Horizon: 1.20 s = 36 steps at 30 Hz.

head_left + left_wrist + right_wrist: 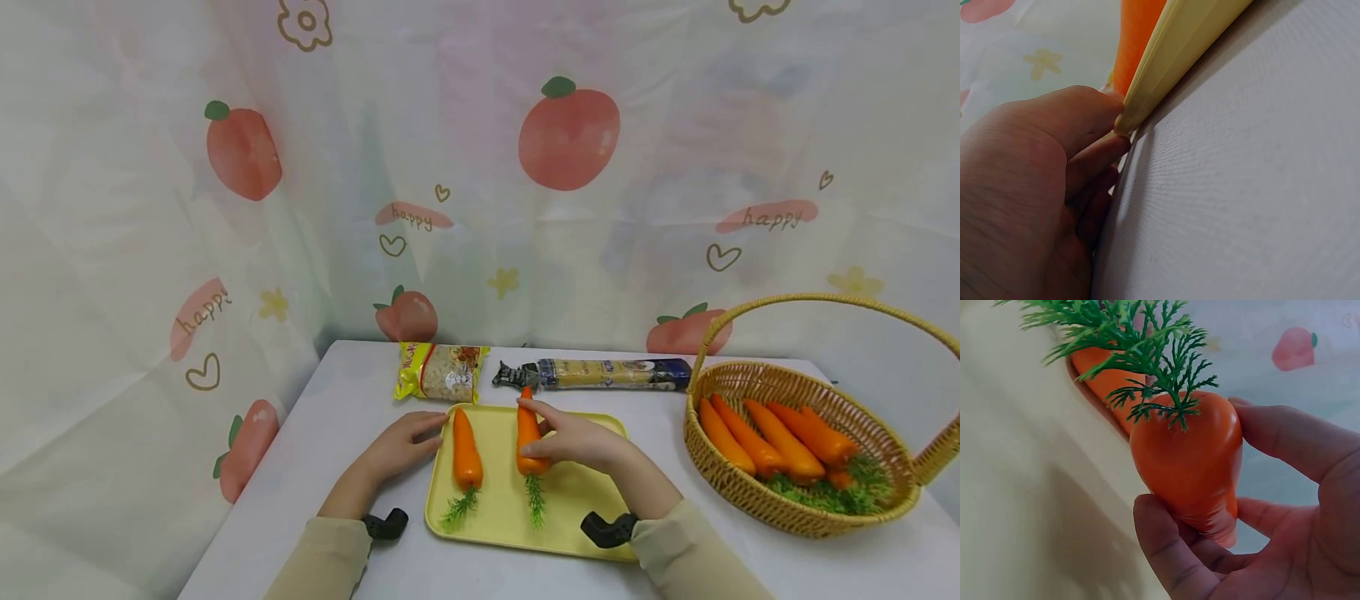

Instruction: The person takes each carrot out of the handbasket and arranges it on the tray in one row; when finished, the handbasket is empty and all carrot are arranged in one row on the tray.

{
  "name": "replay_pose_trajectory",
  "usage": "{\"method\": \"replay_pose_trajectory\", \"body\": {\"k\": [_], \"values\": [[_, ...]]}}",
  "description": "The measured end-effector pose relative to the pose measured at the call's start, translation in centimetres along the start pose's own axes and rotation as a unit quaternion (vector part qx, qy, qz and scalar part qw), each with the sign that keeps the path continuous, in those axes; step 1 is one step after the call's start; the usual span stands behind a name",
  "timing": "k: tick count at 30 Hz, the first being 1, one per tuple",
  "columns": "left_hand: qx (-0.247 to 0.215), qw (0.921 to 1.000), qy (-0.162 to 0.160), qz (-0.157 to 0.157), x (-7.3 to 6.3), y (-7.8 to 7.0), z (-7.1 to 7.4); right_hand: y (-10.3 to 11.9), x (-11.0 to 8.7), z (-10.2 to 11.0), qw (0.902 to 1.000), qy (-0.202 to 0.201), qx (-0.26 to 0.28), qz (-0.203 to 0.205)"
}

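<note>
In the head view my right hand point(583, 440) grips an orange carrot point(528, 437) with a green leafy top, above the middle of the yellow tray point(498, 529). The right wrist view shows thumb and fingers around the thick part of this carrot point(1188, 453), its leaves toward the camera. A second carrot point(467, 454) lies on the left part of the tray, tip away from me. At the tray's far left corner is my left hand point(403, 446). In the left wrist view it pinches the tray's edge point(1175, 53) between thumb and index finger.
A wicker basket point(798, 512) with a tall handle stands at the right, holding several carrots. Behind the tray lie a yellow-ended food packet point(447, 372) and a long package point(611, 373) with a dark twisted end. A printed curtain point(465, 108) hangs behind the white table.
</note>
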State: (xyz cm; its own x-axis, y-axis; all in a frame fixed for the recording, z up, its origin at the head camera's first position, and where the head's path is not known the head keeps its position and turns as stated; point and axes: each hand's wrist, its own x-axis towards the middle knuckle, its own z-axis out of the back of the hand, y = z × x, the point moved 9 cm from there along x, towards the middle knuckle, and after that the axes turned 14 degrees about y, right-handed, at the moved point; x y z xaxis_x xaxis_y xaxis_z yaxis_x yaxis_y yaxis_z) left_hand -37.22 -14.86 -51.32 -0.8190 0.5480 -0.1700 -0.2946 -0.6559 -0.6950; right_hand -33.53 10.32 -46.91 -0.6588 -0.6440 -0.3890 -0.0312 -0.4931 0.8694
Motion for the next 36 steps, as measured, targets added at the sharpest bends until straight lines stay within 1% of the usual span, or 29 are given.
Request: {"method": "replay_pose_trajectory", "body": {"k": [5, 11, 14, 21, 29, 36], "values": [[-0.002, 1.0, -0.002, -0.002, 0.0, -0.1, 0.1, 0.2, 1.1, -0.7, 1.0, 0.007, 0.007, 0.001], [0.002, 1.0, -0.003, 0.0, 0.1, 0.2, 0.0, 0.7, 2.1, -1.7, 0.9991, 0.023, 0.034, 0.011], [0.001, 1.0, -0.004, -0.005, 0.1, 0.2, 0.0, 0.9, 2.6, -2.2, 0.9987, 0.029, 0.039, 0.015], [0.012, 0.9997, 0.0, -0.022, 0.2, -0.1, 0.0, 0.7, 3.3, -2.8, 0.9996, 0.023, 0.018, 0.004], [0.013, 0.9997, 0.001, -0.018, 0.2, -0.1, 0.0, 1.0, 4.0, -3.4, 0.9998, 0.019, 0.003, -0.002], [0.01, 0.9999, 0.0, -0.013, 0.2, 0.1, 0.0, 1.5, 4.4, -3.8, 0.9994, 0.015, -0.03, -0.006]]}}
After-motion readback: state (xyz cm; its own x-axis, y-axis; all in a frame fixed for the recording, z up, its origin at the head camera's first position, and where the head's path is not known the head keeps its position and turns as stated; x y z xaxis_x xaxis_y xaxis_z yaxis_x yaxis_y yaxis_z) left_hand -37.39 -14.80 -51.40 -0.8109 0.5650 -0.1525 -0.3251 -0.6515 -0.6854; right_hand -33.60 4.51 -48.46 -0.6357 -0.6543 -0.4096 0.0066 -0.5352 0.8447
